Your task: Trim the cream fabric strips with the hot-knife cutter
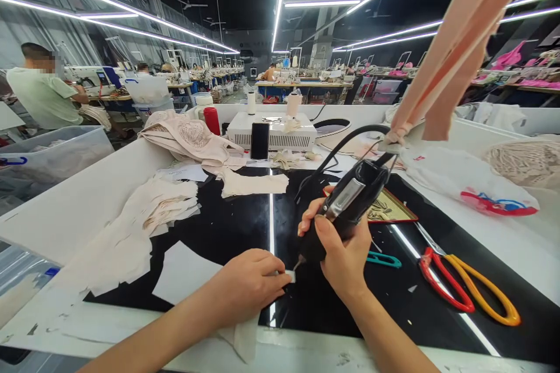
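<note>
My right hand (343,250) is wrapped round a black corded hand-held power tool (354,195), tilted with its thin metal tip pointing down and left. That tip meets, or nearly meets, a small white piece (289,275) over the black glossy board (315,309). Pinched fingers of my left hand (251,280) hold this piece; its kind is hard to make out. Below the left wrist, pale beige fabric (242,339) hangs over the board's front edge. A white paper sheet (186,271) lies left of that hand.
Red-and-orange-handled scissors (464,291), a teal cutter (384,259) and a tray of small parts (387,210) lie at right. Beige fabric pieces (126,233) pile up at left. Behind stand a phone (259,141) and a white machine box (271,131). Pink straps (455,41) hang by the tool's cord.
</note>
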